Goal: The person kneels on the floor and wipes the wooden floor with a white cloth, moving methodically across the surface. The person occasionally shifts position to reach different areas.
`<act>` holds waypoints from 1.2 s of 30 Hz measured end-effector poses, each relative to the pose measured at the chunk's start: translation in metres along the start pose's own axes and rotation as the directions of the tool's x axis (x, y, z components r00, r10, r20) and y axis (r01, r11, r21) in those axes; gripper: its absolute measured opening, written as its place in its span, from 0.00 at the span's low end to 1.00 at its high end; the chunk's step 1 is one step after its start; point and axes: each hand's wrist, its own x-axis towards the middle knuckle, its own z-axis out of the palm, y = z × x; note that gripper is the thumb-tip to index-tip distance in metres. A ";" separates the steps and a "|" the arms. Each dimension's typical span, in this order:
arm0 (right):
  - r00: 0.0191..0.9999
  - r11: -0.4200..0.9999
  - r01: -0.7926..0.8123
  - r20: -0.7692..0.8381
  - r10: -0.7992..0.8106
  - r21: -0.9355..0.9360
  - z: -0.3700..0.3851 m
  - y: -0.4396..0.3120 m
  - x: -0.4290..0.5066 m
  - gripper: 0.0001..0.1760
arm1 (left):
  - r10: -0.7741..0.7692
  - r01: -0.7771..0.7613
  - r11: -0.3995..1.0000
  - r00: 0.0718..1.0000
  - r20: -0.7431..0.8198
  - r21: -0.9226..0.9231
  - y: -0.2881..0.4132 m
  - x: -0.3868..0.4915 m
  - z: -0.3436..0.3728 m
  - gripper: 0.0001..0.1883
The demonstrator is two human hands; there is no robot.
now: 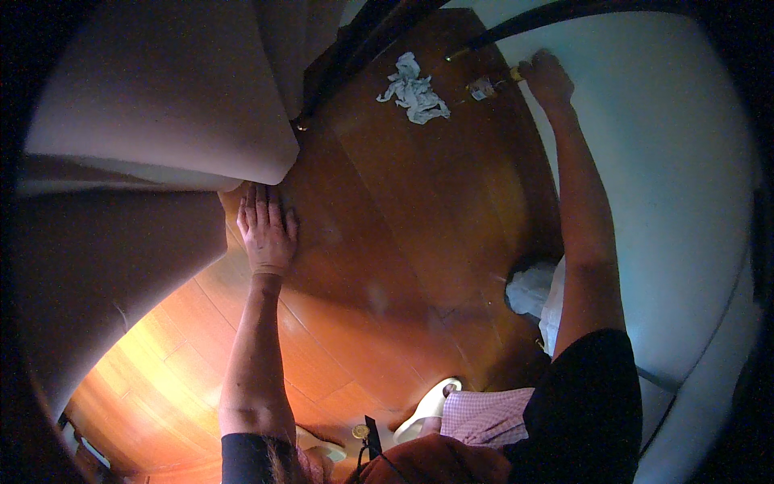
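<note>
My left hand point(266, 227) lies flat, palm down, on the wood floor point(387, 199), its fingertips beside the lower edge of a pale upholstered piece of furniture point(181, 121). Out at the upper right, my right hand point(547, 78) has its fingers curled near the yellowish top of a small clear bottle point(484, 89) with a label. Whether the fingers grip the bottle is too dark to tell. Crumpled white tissue point(415, 91) lies on the floor to the left of the bottle.
Dark curved metal legs point(357, 54) cross the top. A white surface point(671, 181) runs along the right side. A bin with a pale plastic liner point(532, 289) stands by my right forearm. My feet in light slippers point(423, 414) are at the bottom.
</note>
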 end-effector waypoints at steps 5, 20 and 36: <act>0.988 0.998 -0.019 -0.152 0.011 -0.054 -0.018 -0.046 -0.015 0.14 | -0.002 0.002 0.999 1.000 0.001 0.034 0.002 0.000 0.000 0.26; 0.988 0.853 -0.150 0.052 0.143 0.500 0.122 -0.204 0.026 0.22 | -0.025 0.023 0.999 0.998 0.061 0.027 -0.005 -0.005 0.004 0.28; 0.954 0.897 -0.232 -0.092 0.285 0.375 0.140 -0.186 0.103 0.21 | -0.071 0.068 0.997 0.982 0.173 0.023 -0.006 -0.009 0.001 0.27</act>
